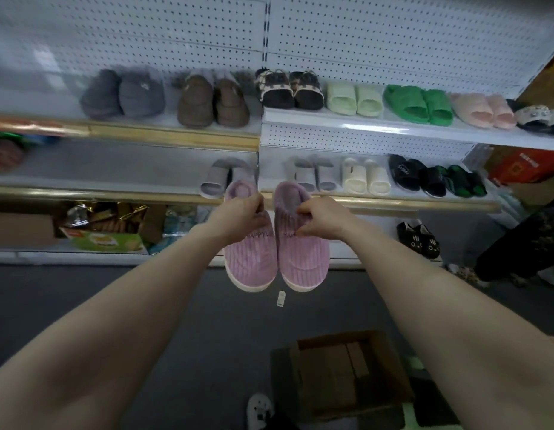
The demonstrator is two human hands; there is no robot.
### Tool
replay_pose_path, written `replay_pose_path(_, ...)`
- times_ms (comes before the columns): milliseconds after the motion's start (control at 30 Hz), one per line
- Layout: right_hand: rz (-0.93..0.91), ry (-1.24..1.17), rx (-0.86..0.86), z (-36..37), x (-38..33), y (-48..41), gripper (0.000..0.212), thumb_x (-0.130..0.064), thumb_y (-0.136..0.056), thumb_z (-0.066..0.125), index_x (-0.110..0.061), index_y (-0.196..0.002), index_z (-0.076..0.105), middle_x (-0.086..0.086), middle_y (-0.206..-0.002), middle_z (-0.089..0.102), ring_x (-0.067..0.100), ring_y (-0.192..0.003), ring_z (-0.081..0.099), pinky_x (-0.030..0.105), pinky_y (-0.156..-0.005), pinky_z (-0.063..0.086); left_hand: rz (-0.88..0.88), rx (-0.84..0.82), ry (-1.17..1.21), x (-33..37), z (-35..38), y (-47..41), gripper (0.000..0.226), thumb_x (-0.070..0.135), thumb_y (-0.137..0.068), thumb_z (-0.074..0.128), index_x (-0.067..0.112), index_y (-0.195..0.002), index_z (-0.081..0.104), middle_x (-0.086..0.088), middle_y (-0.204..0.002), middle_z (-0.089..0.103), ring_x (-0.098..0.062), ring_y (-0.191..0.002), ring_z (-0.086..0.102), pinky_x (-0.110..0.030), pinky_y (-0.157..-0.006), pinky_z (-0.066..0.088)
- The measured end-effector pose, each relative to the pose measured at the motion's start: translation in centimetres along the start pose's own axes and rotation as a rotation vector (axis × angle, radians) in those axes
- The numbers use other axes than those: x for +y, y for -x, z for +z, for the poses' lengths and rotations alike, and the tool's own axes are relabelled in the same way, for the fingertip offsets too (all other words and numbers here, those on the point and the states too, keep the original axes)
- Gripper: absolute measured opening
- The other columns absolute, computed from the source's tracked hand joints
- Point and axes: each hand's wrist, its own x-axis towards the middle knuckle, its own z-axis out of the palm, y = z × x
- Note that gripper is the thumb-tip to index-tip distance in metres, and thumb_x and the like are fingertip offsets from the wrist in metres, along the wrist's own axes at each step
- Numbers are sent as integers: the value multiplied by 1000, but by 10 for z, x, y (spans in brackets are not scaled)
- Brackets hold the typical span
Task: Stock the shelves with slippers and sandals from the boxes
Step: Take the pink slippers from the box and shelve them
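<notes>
1. Your left hand pinches the collar of the left slipper. Your right hand pinches the right slipper the same way, fingers curled over the rim.
2. Both purple slippers hang toes down, close side by side at centre, probably so the pair lands together.
3. The middle shelf lies just beyond at 12 o'clock. The stretch toward 10 o'clock, past the grey slides, looks a likely spot (my guess only).
4. The box at 6 o'clock stands open, and only brown cardboard shows inside.
</notes>
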Motion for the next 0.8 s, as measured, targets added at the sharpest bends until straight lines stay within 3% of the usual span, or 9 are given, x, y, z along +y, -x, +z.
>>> replay_pose_path(167,-95,40,-24,-7,-17,-45,29,-39,-78,73,-12,-84,63,7,-85,62,24,-79,54,35,-63,41,-90,53,15,-26,-21,-6,21,28,-93,59,10,-101,50,-11,-94,58,-28,-90,56,-32,-66,32)
replay_pose_path(300,-150,69,-34,-14,-29,-79,28,-40,-79,73,-18,-81,56,3,-85,57,23,-81,51,30,-62,34,-143,66,13,-52,-31,-13,21,28,-92,60,19,-92,41,-16,-98,63,-34,-91,59,-35,-66,38)
replay_pose_path(433,-219,96,-76,-19,-45,-106,28,-37,-80,72,-20,-76,50,2,-82,54,22,-78,49,30,-54,28,-198,77,15,-72,-38,-18,20,30,-92,60,18,-92,44,-12,-90,60,-29,-83,56,-34,-65,41)
replay_pose_path(567,-215,110,-105,-20,-56,-124,24,-33,-83,70,-20,-77,50,0,-80,52,21,-78,50,25,-50,27,-208,79,9,-88,-42,-22,19,30,-92,59,16,-96,46,-6,-85,52,-25,-77,49,-31,-63,35)
replay_pose_path(800,-135,56,-98,-15,-80,-148,15,-28,-86,67,-19,-85,55,1,-86,56,21,-80,52,24,-51,28,-195,-50,0,-129,-55,-40,18,34,-95,55,18,-98,46,-6,-89,55,-25,-75,52,-32,-61,36)
